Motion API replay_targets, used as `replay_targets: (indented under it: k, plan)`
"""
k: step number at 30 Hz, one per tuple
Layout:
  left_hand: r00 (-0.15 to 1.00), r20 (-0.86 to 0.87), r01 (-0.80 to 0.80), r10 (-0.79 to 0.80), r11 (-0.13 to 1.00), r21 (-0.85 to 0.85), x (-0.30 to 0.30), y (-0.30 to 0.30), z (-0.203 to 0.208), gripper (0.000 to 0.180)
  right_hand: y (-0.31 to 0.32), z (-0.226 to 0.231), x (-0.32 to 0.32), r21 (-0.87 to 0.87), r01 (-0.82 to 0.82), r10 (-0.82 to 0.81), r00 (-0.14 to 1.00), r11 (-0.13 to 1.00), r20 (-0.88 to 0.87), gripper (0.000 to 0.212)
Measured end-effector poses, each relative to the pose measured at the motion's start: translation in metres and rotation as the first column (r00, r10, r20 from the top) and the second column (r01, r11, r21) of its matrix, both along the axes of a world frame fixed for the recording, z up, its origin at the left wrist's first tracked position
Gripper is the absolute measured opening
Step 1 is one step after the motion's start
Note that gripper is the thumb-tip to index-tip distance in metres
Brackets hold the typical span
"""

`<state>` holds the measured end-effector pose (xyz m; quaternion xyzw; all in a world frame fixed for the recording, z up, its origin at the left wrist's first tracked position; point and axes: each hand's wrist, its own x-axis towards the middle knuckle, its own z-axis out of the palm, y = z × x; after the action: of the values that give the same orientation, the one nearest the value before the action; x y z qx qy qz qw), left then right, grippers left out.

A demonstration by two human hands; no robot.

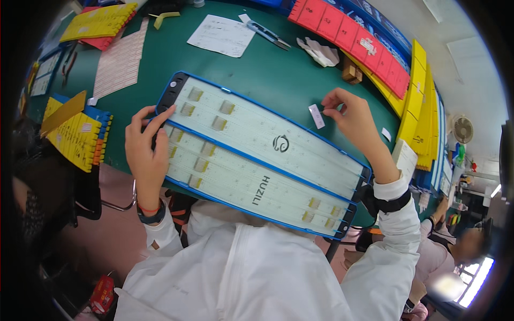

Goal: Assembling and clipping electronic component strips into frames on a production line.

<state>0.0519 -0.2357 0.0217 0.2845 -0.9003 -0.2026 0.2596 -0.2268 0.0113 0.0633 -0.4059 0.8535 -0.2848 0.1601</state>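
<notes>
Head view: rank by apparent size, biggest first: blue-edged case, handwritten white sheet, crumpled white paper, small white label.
1. blue-edged case
2. handwritten white sheet
3. crumpled white paper
4. small white label
No ties; apparent size only.

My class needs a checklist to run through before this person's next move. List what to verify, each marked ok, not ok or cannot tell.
1. Left hand touches the blue-edged case: ok, at the case's left end.
2. Small label within reach of the right hand: ok, at its fingertips.
3. Label firmly pinched: cannot tell.
4. Label clear of the case: ok, it is beyond the far edge, above or on the green table.
5. Table free of tools: not ok, a blue tool lies near the white paper.
</notes>
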Motion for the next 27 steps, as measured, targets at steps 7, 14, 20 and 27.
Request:
replay_targets:
  k: [7,14,20,27]
  plan:
    - [1.000,-0.001,0.012,-0.012,1.000,-0.007,-0.007,0.007,0.002,0.035,0.028,0.001,0.012,0.134,-0.010,0.054,0.942,0.991,-0.330,0.030]
    - [0.993,0.119,0.011,-0.004,0.998,-0.055,-0.003,0.007,0.006,0.034,0.074,0.047,0.095,-0.038,0.076,-0.080,0.989,0.996,-0.124,0.036]
    - [0.928,0.028,0.371,-0.371,0.928,0.014,-0.047,0.098,0.034,0.033,0.069,0.025,0.120,0.119,0.141,-0.128,0.985,0.983,-0.113,0.037]
    - [0.688,-0.031,0.710,-0.725,0.662,0.241,-0.066,0.181,0.016,0.039,0.073,0.015,0.122,0.164,0.094,-0.073,0.989,0.982,-0.130,0.036]
